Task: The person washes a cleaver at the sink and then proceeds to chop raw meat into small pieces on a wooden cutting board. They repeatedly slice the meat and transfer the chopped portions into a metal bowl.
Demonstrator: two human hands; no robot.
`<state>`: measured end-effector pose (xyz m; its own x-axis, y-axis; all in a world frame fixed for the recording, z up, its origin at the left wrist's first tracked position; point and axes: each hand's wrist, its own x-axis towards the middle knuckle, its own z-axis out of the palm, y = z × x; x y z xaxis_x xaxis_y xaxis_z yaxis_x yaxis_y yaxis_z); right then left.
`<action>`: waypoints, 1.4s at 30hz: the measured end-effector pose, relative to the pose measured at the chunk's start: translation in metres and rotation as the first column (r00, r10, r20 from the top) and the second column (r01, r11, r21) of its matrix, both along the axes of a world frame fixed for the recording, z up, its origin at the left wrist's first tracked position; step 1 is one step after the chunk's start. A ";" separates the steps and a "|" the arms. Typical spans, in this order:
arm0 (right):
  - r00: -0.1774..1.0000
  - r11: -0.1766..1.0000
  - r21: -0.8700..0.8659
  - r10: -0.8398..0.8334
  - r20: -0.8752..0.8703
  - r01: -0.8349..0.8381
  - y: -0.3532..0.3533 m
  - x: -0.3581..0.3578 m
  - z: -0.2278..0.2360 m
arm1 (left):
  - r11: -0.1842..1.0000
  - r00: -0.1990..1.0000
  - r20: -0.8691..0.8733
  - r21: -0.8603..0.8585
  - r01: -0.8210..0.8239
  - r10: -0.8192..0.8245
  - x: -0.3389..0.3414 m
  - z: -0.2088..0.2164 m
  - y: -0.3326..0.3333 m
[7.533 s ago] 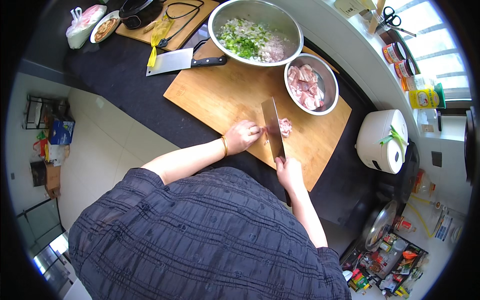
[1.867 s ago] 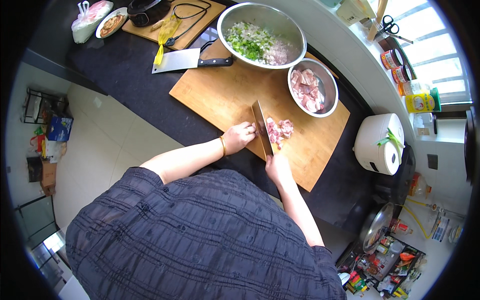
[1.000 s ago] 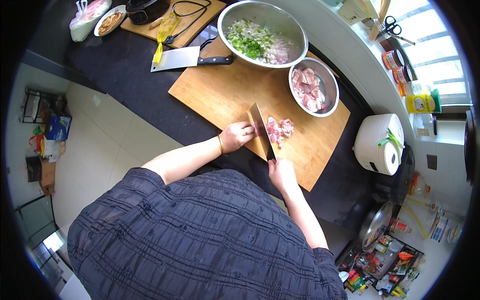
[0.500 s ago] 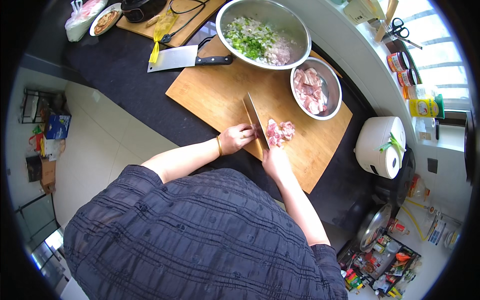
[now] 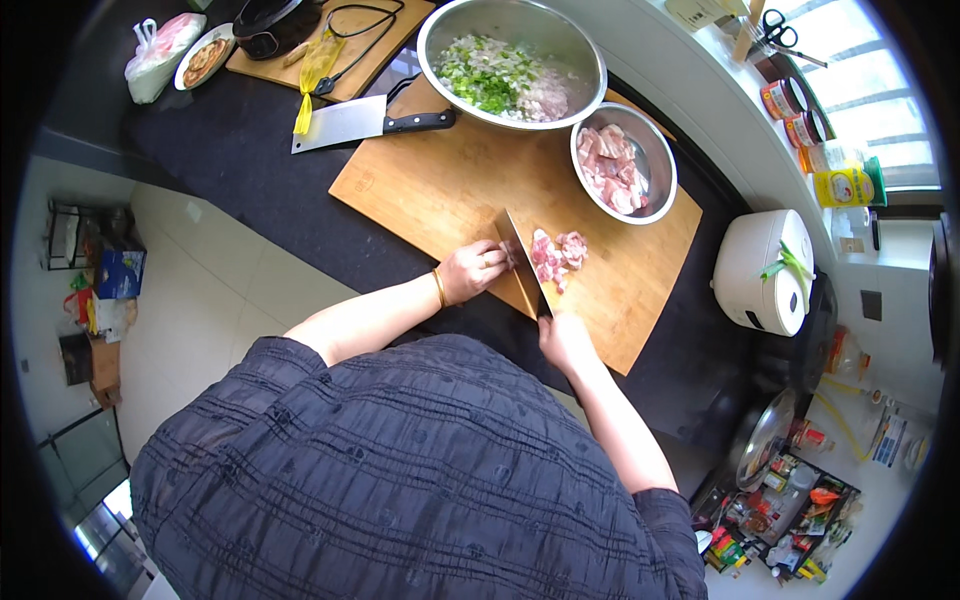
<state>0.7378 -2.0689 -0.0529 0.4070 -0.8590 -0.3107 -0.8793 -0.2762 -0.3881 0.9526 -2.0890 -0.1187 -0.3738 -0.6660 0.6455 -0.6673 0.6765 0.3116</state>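
Head camera view: we stood at a dark kitchen counter, our two hands at the near edge of a wooden cutting board. Our right hand was closed around the handle of a broad-bladed knife, its blade angled toward the far left. Our left hand, a gold-coloured bracelet at the wrist, had its fingers bent, the tips close against the blade's left face; we could not tell what, if anything, they pinched. Small pieces of pink meat lay on the board just right of the blade.

On the board's far right part, a smaller metal bowl held larger slices of raw meat. Just beside it, at the far edge, stood a large metal bowl with chopped greens and paler bits. A second knife, black-handled, lay near the board's far left corner. To the right of the board, a green stalk rested on a white cooker.
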 end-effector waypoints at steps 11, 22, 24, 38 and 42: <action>0.960 0.969 0.029 -0.246 0.133 0.245 -0.019 0.005 0.012 | 1.000 0.995 -0.095 0.000 0.000 0.000 0.002 0.002 0.001; 0.995 0.997 -0.075 -0.008 -0.099 0.000 -0.001 0.013 0.003 | 0.999 0.999 -0.003 0.032 -0.035 0.035 -0.002 -0.006 0.007; 0.998 0.986 -0.157 -0.055 -0.023 0.051 -0.009 0.034 0.002 | 0.999 0.999 -0.006 0.019 -0.031 0.031 -0.003 -0.007 0.005; 0.992 0.995 -0.081 -0.048 0.120 0.058 -0.002 0.011 0.035 | 1.000 0.997 -0.067 -0.012 -0.025 0.024 0.005 0.010 0.007; 1.000 0.998 -0.069 0.003 0.019 -0.002 0.001 0.009 0.028 | 1.000 0.999 -0.045 -0.001 0.007 -0.007 0.006 0.004 0.006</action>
<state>0.7471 -2.0676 -0.0249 0.4145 -0.8771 -0.2426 -0.8711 -0.3053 -0.3846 0.9582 -2.0832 -0.1144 -0.3494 -0.6628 0.6623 -0.6478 0.6816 0.3403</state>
